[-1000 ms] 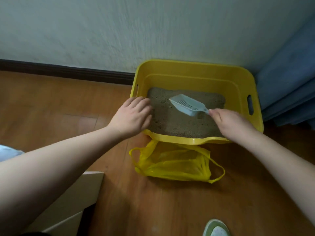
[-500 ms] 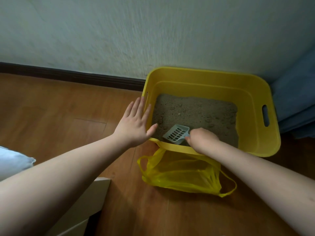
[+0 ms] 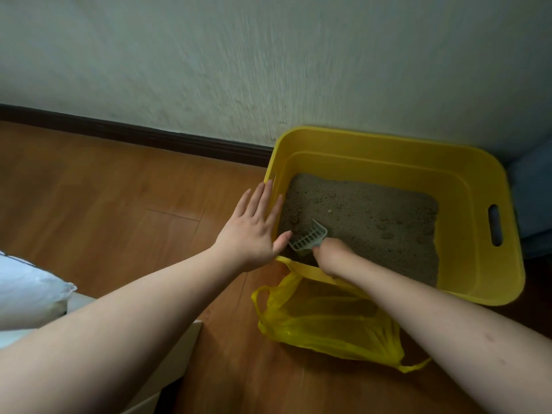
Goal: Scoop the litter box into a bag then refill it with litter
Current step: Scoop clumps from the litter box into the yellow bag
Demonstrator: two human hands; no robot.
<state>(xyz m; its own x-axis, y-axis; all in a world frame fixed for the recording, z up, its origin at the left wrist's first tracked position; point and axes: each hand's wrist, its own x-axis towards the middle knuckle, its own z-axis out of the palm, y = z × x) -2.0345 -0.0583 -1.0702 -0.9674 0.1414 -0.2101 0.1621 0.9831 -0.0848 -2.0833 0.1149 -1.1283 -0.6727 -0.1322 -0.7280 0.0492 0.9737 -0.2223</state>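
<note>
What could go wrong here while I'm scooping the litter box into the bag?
1. The yellow bag lies slumped on the floor with its mouth only partly open, so litter carried over the rim could spill onto the wood.
2. Your left hand only rests flat against the litter box wall, so the box might slide as the scoop digs.
3. The right hand holds the scoop low in the near corner; a quick lift may flick litter out.

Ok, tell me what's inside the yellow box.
The yellow box holds grey-brown litter with a few clumps. The right hand holds a pale scoop in its near left corner. The near wall and right arm hide the litter's near edge.
</note>
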